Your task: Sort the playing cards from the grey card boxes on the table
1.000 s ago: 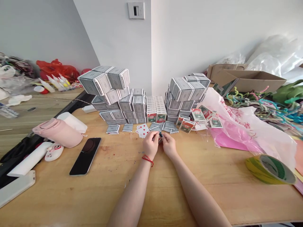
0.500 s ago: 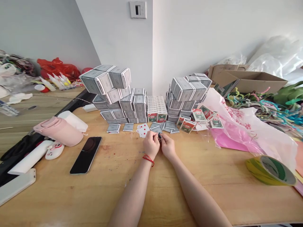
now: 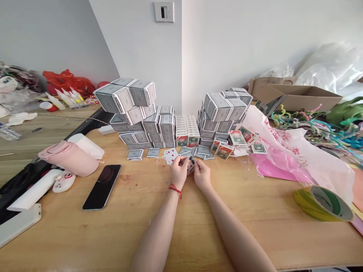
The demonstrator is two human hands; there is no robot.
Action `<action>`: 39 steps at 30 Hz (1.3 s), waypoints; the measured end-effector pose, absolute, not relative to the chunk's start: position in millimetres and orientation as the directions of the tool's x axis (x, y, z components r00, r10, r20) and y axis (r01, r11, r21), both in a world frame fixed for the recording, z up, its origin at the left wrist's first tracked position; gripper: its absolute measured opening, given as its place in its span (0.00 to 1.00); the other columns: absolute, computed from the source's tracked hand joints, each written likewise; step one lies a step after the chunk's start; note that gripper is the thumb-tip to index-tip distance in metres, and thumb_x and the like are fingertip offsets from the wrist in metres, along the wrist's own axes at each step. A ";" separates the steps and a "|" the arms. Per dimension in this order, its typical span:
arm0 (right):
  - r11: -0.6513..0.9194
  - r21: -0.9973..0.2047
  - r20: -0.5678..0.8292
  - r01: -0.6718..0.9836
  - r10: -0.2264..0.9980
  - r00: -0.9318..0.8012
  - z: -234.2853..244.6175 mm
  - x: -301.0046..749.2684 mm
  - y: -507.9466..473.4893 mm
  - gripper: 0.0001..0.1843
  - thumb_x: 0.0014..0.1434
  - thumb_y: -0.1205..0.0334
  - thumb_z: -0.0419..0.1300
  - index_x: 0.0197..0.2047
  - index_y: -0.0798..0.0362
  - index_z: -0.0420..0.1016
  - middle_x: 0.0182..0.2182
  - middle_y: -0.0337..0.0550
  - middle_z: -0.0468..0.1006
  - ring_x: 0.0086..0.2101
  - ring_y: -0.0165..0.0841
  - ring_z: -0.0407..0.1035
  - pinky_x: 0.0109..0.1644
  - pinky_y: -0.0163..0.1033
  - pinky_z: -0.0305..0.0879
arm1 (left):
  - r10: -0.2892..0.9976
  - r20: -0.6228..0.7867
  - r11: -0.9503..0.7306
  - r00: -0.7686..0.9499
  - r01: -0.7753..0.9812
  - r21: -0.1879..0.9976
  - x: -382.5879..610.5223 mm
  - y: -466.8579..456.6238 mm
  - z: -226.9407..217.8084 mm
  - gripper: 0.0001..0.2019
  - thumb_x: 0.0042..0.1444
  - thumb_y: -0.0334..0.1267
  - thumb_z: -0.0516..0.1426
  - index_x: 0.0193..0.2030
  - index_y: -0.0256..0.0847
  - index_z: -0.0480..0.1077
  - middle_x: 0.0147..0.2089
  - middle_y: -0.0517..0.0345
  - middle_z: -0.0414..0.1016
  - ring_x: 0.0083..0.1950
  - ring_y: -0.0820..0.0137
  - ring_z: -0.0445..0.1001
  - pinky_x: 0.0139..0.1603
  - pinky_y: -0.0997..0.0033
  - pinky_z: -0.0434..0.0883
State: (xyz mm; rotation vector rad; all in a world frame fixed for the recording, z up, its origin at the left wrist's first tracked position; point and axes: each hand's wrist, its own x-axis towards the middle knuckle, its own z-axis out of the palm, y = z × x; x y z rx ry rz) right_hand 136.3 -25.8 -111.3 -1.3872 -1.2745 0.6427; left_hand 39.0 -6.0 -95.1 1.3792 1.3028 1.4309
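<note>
My left hand and my right hand meet near the middle of the table, both pinched on a playing card that shows between them. The fingers cover most of it, and I cannot tell whether it is one card or more. Just beyond my left hand lie face-up playing cards with red diamonds. Loose face-down cards and another small face-down pile lie past my fingertips. Behind them stand two stacks of card boxes with green and red fronts.
Blocks built from folded cards rise at the left and right. Several card boxes lie by the right blocks. A phone, a pink bottle, yellow tape and a plastic bag lie around.
My hands have turned slightly, so a card face now shows between them, where it was hidden before. The whole view has shifted a little to the left.
</note>
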 end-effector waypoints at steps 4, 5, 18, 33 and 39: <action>0.109 -0.984 0.159 0.144 0.899 0.409 -111.4 142.3 -19.7 0.16 0.55 0.52 0.48 0.35 0.53 0.70 0.24 0.41 0.72 0.19 0.29 0.62 0.24 0.36 0.62 | 0.988 0.123 -0.124 -0.091 -0.013 0.992 41.2 -3.5 -98.1 0.15 0.44 0.42 0.59 0.38 0.37 0.66 0.32 0.56 0.70 0.32 0.72 0.69 0.30 0.75 0.67; 0.108 -0.989 0.141 0.102 0.895 0.422 -111.3 143.9 -18.6 0.16 0.54 0.51 0.48 0.35 0.53 0.69 0.25 0.40 0.72 0.19 0.29 0.63 0.24 0.36 0.63 | 0.992 0.100 -0.104 -0.077 -0.043 0.994 41.8 -2.6 -99.1 0.16 0.43 0.41 0.60 0.38 0.37 0.65 0.32 0.56 0.70 0.32 0.73 0.69 0.30 0.75 0.67; 0.203 -0.973 0.227 0.106 0.915 0.334 -111.0 146.2 -16.8 0.22 0.55 0.57 0.49 0.53 0.51 0.62 0.40 0.46 0.73 0.36 0.32 0.68 0.39 0.37 0.65 | 0.996 0.066 -0.066 -0.052 0.007 0.998 32.1 6.2 -106.0 0.05 0.43 0.35 0.57 0.26 0.36 0.65 0.23 0.63 0.66 0.23 0.77 0.63 0.25 0.78 0.61; 0.006 -0.997 0.000 -0.072 0.996 0.092 -111.0 144.1 -18.8 0.18 0.46 0.46 0.59 0.29 0.54 0.66 0.19 0.39 0.72 0.20 0.30 0.66 0.24 0.35 0.66 | 0.981 0.103 -0.097 -0.167 0.043 0.994 25.9 11.0 -110.4 0.13 0.52 0.44 0.51 0.34 0.36 0.69 0.30 0.56 0.72 0.30 0.73 0.68 0.29 0.76 0.64; -0.029 -0.999 -0.031 -0.044 0.998 0.050 -107.4 143.2 -21.5 0.17 0.49 0.47 0.56 0.32 0.53 0.66 0.18 0.36 0.70 0.14 0.27 0.62 0.17 0.33 0.61 | 0.981 0.195 -0.189 -0.016 0.180 0.965 27.7 7.9 -109.3 0.10 0.52 0.39 0.52 0.34 0.38 0.71 0.34 0.54 0.74 0.36 0.70 0.70 0.36 0.73 0.66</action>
